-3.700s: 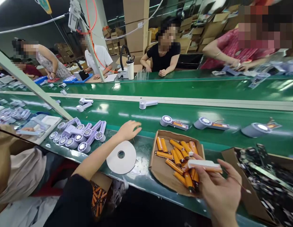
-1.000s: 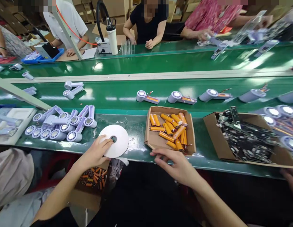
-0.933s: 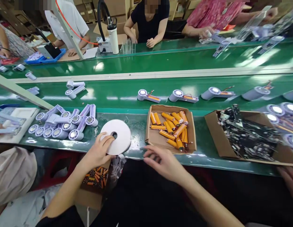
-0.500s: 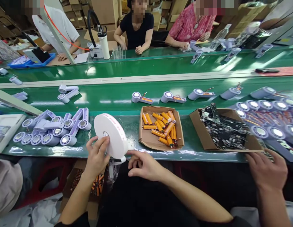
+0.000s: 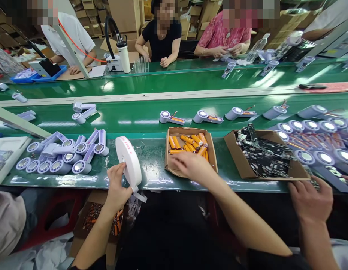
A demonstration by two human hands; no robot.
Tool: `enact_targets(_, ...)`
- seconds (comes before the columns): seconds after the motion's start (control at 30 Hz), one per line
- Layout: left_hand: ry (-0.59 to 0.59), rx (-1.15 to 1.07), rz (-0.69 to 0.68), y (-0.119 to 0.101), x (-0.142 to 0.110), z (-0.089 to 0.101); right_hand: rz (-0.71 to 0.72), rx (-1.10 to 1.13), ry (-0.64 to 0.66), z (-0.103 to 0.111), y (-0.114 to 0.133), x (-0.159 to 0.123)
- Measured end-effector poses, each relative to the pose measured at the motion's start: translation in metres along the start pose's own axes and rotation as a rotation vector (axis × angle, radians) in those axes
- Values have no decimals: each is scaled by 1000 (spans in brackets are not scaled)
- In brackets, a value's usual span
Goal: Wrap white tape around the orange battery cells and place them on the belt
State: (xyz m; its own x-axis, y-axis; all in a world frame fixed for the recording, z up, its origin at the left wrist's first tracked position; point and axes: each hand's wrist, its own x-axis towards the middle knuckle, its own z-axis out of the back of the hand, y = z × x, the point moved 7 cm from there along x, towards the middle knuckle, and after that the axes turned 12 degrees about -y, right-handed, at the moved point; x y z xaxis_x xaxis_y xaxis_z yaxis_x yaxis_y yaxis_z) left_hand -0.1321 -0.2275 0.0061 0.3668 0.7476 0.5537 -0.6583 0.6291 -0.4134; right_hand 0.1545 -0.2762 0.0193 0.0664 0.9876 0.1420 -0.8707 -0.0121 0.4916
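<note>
My left hand (image 5: pixel 117 183) grips a roll of white tape (image 5: pixel 129 163) with pink marks on its rim, held upright near the bench's front edge. A loose strip of tape hangs from the bottom of the roll. My right hand (image 5: pixel 193 165) is over the front left part of a small cardboard box (image 5: pixel 167 165) of orange cylindrical batteries (image 5: pixel 187 139). Motion blurs its fingertips, and the hand hides some of the batteries. Whether it touches one cannot be made out.
Pale purple fan housings (image 5: pixel 58 165) are grouped at left, with more at right and along the green conveyor (image 5: pixel 129 120). A box of circuit boards (image 5: pixel 263 153) stands at right, with another person's hand (image 5: pixel 311 198) at its front edge. Several people sit across the line.
My right hand has left the tape's loose end and moved right, over the battery box. The roll has turned more edge-on in my left hand.
</note>
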Motion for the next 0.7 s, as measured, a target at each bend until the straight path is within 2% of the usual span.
enact_targets(0.07,-8,11,-71,-6,-1,-7,-4,-305,24,10,-21,22)
enact_targets(0.13,-2,39,-133,-13,-2,-15,36,-441,102,3,-31,33)
enact_targets(0.27,40,73,-167,-17,-9,-30,142,-385,125,-19,-33,31)
enact_targets(0.43,28,128,-211,-21,-11,-30,182,-299,98,-24,-42,30)
enact_targets(0.53,-8,152,-250,-27,-6,-23,132,-40,26,-15,-50,36)
enact_targets(0.7,-41,238,-249,-33,1,-14,-99,756,-337,22,-55,24)
